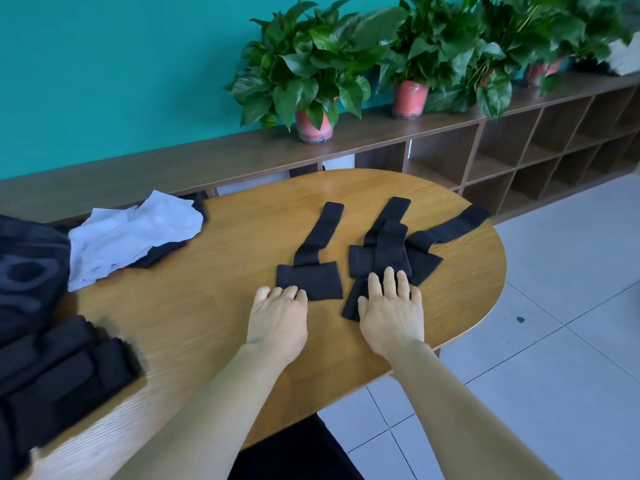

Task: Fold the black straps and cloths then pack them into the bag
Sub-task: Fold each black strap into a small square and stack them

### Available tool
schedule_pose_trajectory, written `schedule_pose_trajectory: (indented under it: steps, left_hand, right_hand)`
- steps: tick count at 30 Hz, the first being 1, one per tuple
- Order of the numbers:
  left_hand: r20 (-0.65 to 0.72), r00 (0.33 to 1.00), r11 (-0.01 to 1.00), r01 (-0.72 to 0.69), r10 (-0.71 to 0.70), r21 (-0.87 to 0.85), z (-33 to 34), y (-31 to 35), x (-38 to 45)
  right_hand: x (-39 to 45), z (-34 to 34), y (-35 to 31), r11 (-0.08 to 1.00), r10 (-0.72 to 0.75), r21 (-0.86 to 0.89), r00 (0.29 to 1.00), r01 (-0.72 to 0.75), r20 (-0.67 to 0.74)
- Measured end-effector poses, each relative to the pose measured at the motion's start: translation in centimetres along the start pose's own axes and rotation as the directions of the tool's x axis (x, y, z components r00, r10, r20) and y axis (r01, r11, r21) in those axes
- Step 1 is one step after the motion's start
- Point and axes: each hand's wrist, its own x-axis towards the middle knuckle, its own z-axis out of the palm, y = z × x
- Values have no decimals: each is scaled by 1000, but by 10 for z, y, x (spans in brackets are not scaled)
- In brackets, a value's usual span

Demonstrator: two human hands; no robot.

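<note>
I see both hands low over the wooden bench [214, 306]. Left hand [277, 318]: fingers curled, tips on the near left corner of a single black strap [313, 258], which lies flat, its narrow tail running far. I cannot tell whether it pinches the cloth. Right hand [393, 313]: fingers straight, pressing flat on the near end of a heap of crossed black straps [388, 252] just right of the single one. Folded black cloths [59, 372] stacked at the near left edge. Dark bag [29, 271] far left, white cloth [135, 233] beside it. Potted plants [311, 74] on the shelf [485, 150] beyond.
</note>
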Motion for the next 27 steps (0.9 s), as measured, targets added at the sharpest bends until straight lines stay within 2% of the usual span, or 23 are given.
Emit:
schedule_pose_trajectory:
  steps: [9, 14, 17, 19, 22, 24, 27]
  left_hand:
    - [-10, 998, 998, 56, -56, -8, -5, -27, -52]
    - [-11, 998, 997, 62, -63, -46, -11, -30, -69]
    - [-63, 996, 996, 54, -59, -77, -9, -32, -77]
    - [-117, 991, 991, 54, -69, -124, -7, -37, -80]
    - [-161, 985, 983, 26, -56, -184, -5, -45, -78]
    - [-123, 992, 978, 10, -36, -209, -2, -49, -72]
    - [-20, 1000, 976, 7, -12, -217, 3, -57, -66]
  right_hand:
    - [1, -11, -16, 997, 7, -73, 998, -3, 57]
    - [-10, -18, -47, 991, -123, -62, 992, 122, -1]
    - [-24, -16, -63, 976, -215, -47, 976, 213, -36]
    - [-32, -13, -72, 954, -298, -22, 952, 298, -68]
    - [-39, -11, -82, 889, -446, 11, 870, 458, -209]
    - [-41, -10, -86, 839, -519, 18, 809, 544, -275]
    - [-39, -11, -94, 786, -593, -20, 746, 617, -303]
